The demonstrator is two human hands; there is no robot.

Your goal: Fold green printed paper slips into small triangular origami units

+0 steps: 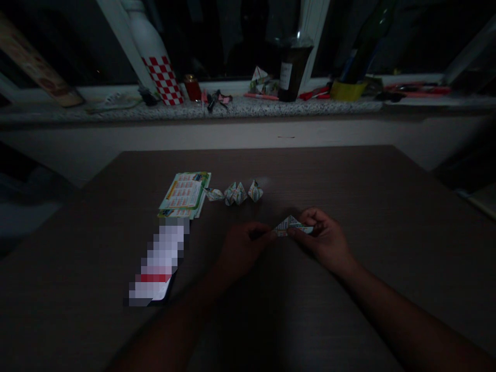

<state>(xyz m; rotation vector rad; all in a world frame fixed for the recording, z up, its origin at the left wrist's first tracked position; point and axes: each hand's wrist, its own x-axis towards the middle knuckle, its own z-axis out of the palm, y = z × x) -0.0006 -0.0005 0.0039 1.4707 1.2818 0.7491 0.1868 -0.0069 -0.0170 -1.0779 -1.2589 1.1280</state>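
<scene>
A small folded piece of printed paper (291,225) lies between both my hands on the dark brown table (349,175). My left hand (242,245) pinches its left corner with closed fingers. My right hand (324,236) grips its right side, fingers curled over the fold. Just beyond, three finished little folded paper shapes (237,193) sit in a row. To their left lies a stack of printed leaflets (185,195).
A blurred flat object (158,266) lies on the table at the left of my left arm. The stone windowsill (232,108) behind holds a red-and-white checked bottle (163,77), a dark bottle (290,67), a green bottle (364,46), pens and small clutter.
</scene>
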